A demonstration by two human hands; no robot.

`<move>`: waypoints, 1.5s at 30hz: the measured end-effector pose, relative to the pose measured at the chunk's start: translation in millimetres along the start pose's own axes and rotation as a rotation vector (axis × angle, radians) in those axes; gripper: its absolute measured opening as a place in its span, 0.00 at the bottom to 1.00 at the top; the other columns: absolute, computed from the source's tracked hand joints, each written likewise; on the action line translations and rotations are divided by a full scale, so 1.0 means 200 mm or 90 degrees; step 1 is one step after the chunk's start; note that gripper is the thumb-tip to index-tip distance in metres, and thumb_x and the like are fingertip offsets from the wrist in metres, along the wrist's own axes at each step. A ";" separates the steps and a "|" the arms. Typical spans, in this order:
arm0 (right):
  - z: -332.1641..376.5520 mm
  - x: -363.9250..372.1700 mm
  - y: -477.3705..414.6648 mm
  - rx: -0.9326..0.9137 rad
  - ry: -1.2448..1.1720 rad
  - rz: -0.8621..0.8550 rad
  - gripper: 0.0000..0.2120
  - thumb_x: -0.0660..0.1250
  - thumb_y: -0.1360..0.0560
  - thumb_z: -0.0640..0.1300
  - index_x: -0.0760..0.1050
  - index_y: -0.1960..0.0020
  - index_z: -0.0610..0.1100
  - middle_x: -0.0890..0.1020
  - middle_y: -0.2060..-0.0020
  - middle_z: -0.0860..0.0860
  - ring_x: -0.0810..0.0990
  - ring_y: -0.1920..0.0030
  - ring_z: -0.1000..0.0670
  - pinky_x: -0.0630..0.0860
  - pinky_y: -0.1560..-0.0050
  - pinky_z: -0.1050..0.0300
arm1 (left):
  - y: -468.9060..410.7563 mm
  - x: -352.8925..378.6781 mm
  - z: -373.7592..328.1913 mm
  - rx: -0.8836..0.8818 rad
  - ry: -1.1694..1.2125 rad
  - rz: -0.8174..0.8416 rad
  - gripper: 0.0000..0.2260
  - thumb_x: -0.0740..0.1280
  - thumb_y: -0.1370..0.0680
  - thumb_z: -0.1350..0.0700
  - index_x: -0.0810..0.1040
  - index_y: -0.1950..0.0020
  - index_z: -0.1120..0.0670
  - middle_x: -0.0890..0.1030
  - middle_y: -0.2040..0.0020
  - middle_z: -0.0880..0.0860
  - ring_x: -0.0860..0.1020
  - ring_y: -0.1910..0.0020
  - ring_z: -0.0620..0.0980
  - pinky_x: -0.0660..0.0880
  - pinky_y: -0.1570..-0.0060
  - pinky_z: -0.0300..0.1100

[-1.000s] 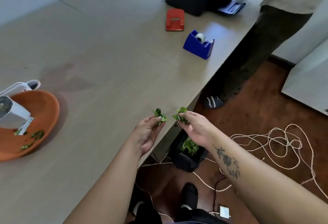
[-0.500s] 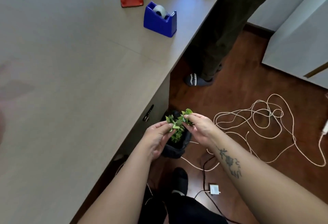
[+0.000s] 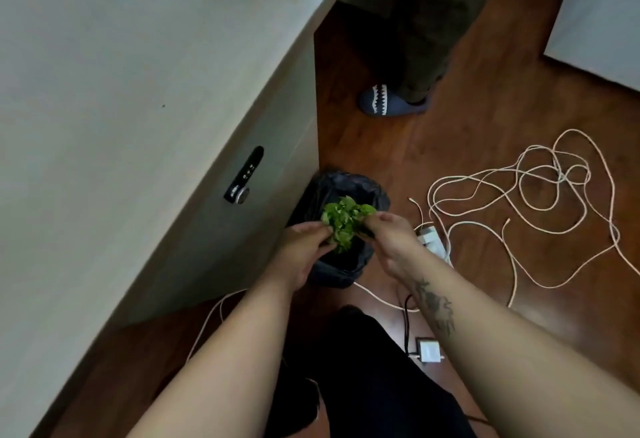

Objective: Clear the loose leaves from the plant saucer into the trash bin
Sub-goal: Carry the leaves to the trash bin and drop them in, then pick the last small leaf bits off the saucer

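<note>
1. You have the loose leaves bunched between both hands directly above the mouth of the trash bin, which stands on the wooden floor just beside the desk. The plant saucer is not in view.
2. Handling, as a judgement: the leaves look light, soft and limp, with no stiffness to hold them together. Expect small scraps to cling to your skin or drift sideways when let go. Take them as a gathered clump from both sides, as you do now, not by single leaves.
3. Your left hand comes in from the left, palm turned inward, its fingers curled closed against the left side of the clump.
4. Your right hand comes in from the right, fingers pinched onto the upper right part of the clump. How much each hand grips separately cannot be told; the bunch reads as one mass.
5. Both forearms reach forward and down, converging over the bin, wrists close together.
6. Risk, as a judgement: the bin mouth is narrow and white cords lie on the floor near it; a high release could scatter pieces outside.
</note>
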State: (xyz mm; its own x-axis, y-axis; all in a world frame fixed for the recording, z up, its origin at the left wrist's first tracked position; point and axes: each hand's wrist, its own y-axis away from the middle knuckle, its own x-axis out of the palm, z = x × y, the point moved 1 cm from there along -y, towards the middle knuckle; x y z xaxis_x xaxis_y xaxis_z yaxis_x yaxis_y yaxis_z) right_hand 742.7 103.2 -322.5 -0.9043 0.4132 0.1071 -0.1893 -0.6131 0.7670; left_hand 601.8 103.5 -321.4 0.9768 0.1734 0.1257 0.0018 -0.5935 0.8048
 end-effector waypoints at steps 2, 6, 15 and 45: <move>-0.05 -0.01 -0.11 0.003 0.032 0.006 0.04 0.63 0.23 0.35 0.75 0.56 0.40 0.80 0.61 0.45 0.80 0.61 0.49 0.80 0.63 0.60 | -0.10 0.01 0.02 -0.017 -0.040 0.008 0.04 0.63 0.20 0.60 0.77 0.50 0.58 0.80 0.55 0.54 0.79 0.54 0.50 0.77 0.51 0.42; -0.13 -0.04 -0.27 0.037 0.133 0.039 0.18 0.61 0.22 0.50 0.71 0.35 0.44 0.79 0.43 0.49 0.77 0.43 0.49 0.73 0.48 0.56 | -0.21 0.00 0.08 -0.063 -0.138 0.020 0.18 0.56 0.18 0.53 0.69 0.29 0.55 0.75 0.36 0.54 0.73 0.34 0.54 0.68 0.37 0.49; 0.10 -0.08 -0.02 -0.051 0.221 -0.050 0.06 0.63 0.25 0.40 0.76 0.59 0.45 0.80 0.59 0.43 0.78 0.59 0.47 0.77 0.56 0.54 | 0.06 0.03 -0.09 0.061 -0.184 0.004 0.08 0.60 0.19 0.59 0.77 0.45 0.60 0.80 0.49 0.58 0.79 0.52 0.54 0.77 0.53 0.40; 0.33 1.73 1.26 -0.229 0.477 0.383 0.06 0.66 0.25 0.35 0.76 0.60 0.43 0.78 0.65 0.48 0.77 0.67 0.51 0.78 0.55 0.56 | 1.39 -1.67 -0.87 0.315 -0.003 -0.367 0.03 0.68 0.23 0.60 0.79 0.56 0.58 0.82 0.62 0.54 0.79 0.64 0.50 0.79 0.57 0.44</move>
State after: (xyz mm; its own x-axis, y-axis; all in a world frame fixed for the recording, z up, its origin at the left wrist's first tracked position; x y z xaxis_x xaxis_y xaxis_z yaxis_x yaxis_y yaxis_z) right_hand 407.4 137.2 -50.4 -0.8706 -0.4806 -0.1049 0.3829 -0.7960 0.4687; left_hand 239.3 17.8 -39.5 0.7934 0.5597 -0.2391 0.6065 -0.6937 0.3886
